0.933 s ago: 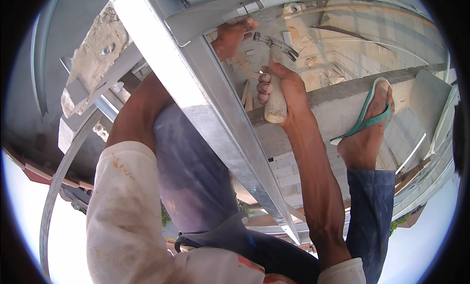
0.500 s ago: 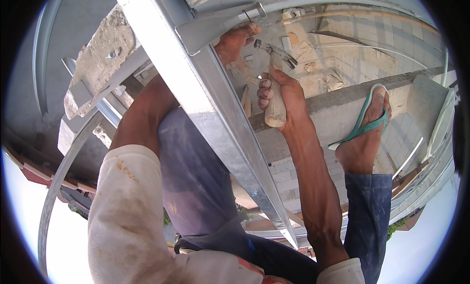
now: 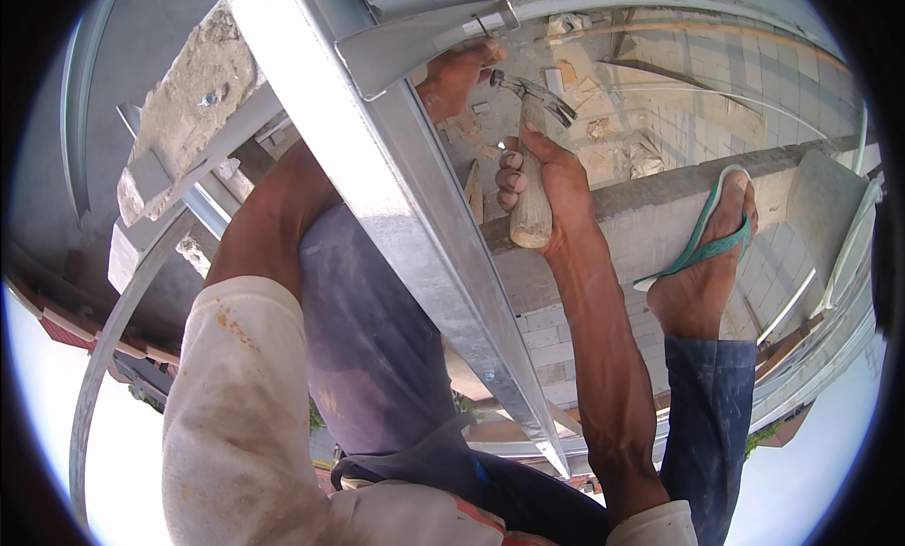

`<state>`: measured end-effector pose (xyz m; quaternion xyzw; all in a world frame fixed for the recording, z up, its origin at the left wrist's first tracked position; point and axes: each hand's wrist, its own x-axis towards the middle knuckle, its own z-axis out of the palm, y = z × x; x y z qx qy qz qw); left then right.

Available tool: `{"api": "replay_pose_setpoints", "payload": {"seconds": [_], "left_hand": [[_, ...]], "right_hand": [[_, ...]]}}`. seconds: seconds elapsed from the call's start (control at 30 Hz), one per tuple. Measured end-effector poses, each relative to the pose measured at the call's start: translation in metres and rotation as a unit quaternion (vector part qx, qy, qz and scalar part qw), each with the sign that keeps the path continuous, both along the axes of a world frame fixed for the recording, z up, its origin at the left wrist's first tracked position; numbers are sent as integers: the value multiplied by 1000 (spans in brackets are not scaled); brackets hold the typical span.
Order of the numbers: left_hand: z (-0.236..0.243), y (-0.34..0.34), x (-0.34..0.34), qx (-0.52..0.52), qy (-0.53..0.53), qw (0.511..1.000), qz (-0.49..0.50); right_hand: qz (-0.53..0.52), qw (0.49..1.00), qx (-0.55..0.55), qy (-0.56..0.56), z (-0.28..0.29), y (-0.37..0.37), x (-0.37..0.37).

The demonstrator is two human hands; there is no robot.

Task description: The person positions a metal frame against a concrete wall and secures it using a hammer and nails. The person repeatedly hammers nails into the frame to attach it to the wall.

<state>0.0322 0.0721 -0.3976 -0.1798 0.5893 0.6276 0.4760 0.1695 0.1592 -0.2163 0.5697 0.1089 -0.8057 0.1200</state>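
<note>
A claw hammer (image 3: 534,202) is gripped by its pale wooden handle in my right hand (image 3: 561,183), with the thumb lying along the handle. Its metal head points up and left, close to the fingertips of my left hand (image 3: 451,82). That hand reaches behind a long silver metal beam (image 3: 386,202), its fingers bent together under a flat metal bracket (image 3: 415,45). What they hold, if anything, is hidden. A small shiny bit shows by my right fingers, too small to name.
My sandalled foot (image 3: 721,230) rests on a concrete ledge (image 3: 650,193) at the right. Rough concrete (image 3: 193,113) juts out at the left beside a curved metal strip (image 3: 118,329). Far below, debris lies near a pale block wall (image 3: 745,65).
The hammer head has shifted very slightly up toward my left fingertips. My right hand keeps its hold on the handle. The whole view has tilted a little.
</note>
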Motion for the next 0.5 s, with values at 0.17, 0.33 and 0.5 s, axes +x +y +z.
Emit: {"api": "replay_pose_setpoints", "payload": {"seconds": [0.17,0.33,0.5], "left_hand": [[2,0,3,-2,18,1000,4],[8,5,1,-8,9,1000,6],[7,6,-2,-39,7,999,-13]], "right_hand": [[7,999,18,-29,11,-3,-6],[-13,1000,5,-10,0,0,2],[-24,1000,-10,-7,-3,0,4]]}}
